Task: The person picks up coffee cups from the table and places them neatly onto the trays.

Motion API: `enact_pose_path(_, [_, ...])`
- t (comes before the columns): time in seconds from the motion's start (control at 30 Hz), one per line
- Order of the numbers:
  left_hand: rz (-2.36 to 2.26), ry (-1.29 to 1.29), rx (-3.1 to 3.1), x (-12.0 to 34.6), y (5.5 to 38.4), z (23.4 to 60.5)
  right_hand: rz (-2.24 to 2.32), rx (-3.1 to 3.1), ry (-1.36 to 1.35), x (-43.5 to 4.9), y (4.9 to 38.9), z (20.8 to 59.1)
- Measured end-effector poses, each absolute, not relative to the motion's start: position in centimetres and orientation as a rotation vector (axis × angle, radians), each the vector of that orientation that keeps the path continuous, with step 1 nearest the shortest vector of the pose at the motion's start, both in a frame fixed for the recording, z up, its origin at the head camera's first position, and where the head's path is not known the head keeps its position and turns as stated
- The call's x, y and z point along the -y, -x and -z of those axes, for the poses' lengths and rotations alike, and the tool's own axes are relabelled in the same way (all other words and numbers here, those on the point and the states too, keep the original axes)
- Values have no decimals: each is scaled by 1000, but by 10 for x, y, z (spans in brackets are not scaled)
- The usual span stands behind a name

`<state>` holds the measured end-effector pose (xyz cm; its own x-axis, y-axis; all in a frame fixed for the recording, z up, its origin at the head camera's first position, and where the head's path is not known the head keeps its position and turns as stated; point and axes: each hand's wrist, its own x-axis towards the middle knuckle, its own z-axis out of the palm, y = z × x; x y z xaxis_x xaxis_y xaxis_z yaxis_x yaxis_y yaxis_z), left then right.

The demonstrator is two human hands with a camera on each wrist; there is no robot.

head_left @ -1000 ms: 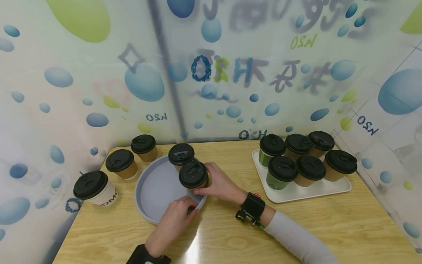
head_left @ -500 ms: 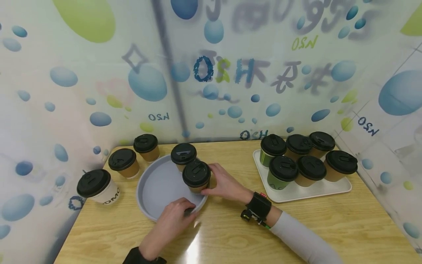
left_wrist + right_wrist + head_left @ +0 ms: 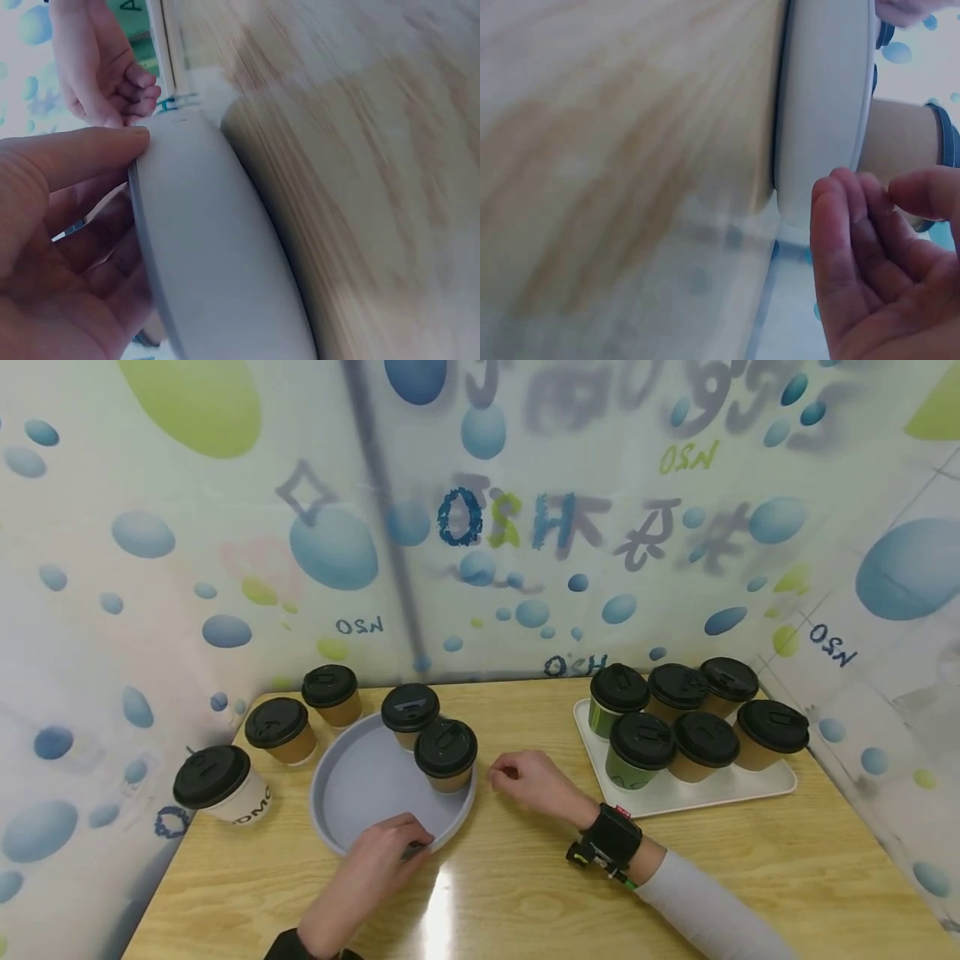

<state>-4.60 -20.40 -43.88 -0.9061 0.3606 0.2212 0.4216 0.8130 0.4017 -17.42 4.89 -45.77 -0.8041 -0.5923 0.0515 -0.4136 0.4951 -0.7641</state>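
Observation:
My left hand [image 3: 381, 853] is at the near rim of a round grey tray [image 3: 358, 785]. In the left wrist view, its thumb and fingers [image 3: 94, 154] pinch the tray's side wall [image 3: 206, 232]. Two brown paper cups with black lids stand upright in the tray's right part, a front cup [image 3: 447, 758] and a back cup [image 3: 410, 714]. Just right of the tray, my right hand [image 3: 542, 785] holds nothing, its fingers loosely bent. The right wrist view has this hand's fingertips [image 3: 831, 187] beside the tray wall, apart from the front cup [image 3: 900, 139].
On the right, a white rectangular tray [image 3: 637, 806] carries several lidded cups, green and brown. A white cup [image 3: 238, 802] and two brown cups, one nearer [image 3: 283, 739] and one farther [image 3: 337, 703], stand left of the round tray. A patterned backdrop [image 3: 480, 610] rises behind the table.
My right hand has let go of the front cup and drawn away to the right. The cup stands in the round tray. My left hand stays at the rim, shifted slightly left and down.

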Motion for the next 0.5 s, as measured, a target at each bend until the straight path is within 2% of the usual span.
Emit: enact_pose_path(0.5, [616,572,2816,173,66,442,1144,-2436,1007,-31,166,467])
